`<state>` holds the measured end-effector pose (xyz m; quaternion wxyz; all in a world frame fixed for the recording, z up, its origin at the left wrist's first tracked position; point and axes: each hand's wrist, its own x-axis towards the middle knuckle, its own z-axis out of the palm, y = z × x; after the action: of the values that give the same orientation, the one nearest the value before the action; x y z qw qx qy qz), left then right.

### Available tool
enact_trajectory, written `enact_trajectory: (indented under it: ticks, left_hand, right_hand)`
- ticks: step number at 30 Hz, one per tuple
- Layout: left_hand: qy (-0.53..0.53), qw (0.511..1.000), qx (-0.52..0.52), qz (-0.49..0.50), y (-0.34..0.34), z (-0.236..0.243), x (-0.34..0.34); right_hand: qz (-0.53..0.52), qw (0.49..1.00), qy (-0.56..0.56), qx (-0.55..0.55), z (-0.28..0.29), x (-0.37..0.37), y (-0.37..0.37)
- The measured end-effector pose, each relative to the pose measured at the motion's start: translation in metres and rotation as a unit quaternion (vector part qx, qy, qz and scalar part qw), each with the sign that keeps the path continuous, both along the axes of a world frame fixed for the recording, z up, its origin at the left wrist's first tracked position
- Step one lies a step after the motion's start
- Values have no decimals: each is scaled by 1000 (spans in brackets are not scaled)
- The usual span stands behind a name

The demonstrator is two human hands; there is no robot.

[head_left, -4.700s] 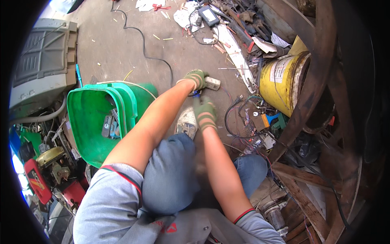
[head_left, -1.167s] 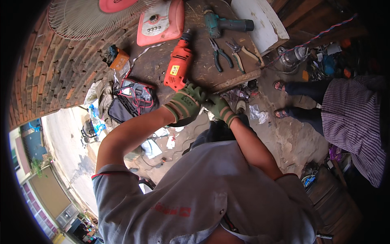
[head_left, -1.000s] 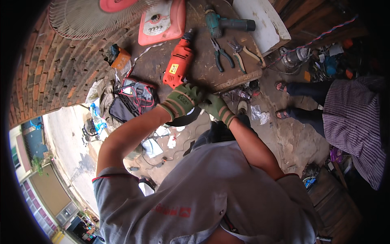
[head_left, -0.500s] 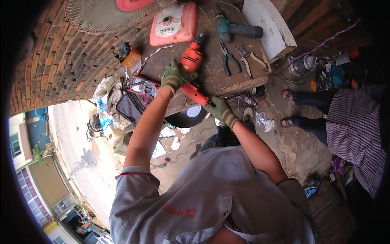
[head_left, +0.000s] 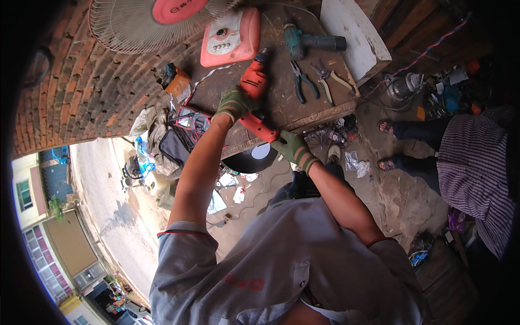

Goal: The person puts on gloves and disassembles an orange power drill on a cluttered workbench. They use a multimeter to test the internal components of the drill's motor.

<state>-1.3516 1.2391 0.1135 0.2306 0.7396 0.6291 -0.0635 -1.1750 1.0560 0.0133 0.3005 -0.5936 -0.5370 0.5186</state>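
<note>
An orange-red power drill [head_left: 253, 78] lies angled over the worn wooden bench [head_left: 281, 105], chuck toward the back. My left hand [head_left: 233, 102], in a green striped glove, wraps round its middle where the handle joins the body. My right hand [head_left: 292, 146], gloved likewise, grips the handle's lower end at the bench's front edge. Behind the drill is a pink appliance base [head_left: 232, 40] with knob and buttons. To the right lie a teal cordless drill [head_left: 298, 40], dark-handled pliers [head_left: 304, 84] and tan-handled cutters [head_left: 336, 78].
A pink-centred fan [head_left: 146, 24] stands by the brick wall [head_left: 76, 97]. A black bag with red cables [head_left: 179, 141] is at the bench's left. A person [head_left: 474, 173] in sandals stands at the right. Scraps and a cord [head_left: 238, 192] litter the floor. A metal motor [head_left: 401, 86] is at right.
The view moved from a floor scene with a green bucket to this bench. Over the last second my left hand shifted up the drill, exposing its handle; my right hand came onto the handle's end.
</note>
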Motion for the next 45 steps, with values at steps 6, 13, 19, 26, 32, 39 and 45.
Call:
enact_trajectory:
  ticks: [6,13,19,26,32,39,45]
  left_hand:
    - [18,998,-43,-38,14,-9,-11]
    - [-8,1000,9,23,0,-6,-1]
    - [5,1000,-17,5,5,-3,0]
    - [6,1000,-8,-22,7,-6,-5]
    - [72,997,-24,2,-2,25,19]
    - [63,998,15,15,-3,19,13]
    - [0,1000,8,27,1,-2,1]
  right_hand:
    - [9,1000,18,-20,-8,-1,0]
    - [10,1000,11,-14,-2,-3,1]
    - [17,1000,6,4,-4,0,2]
    - [30,999,1,-17,-3,-1,3]
    - [15,1000,-10,3,-11,-5,1]
    - [21,999,-29,21,-2,-4,2]
    - [18,999,-26,6,-15,-1,3]
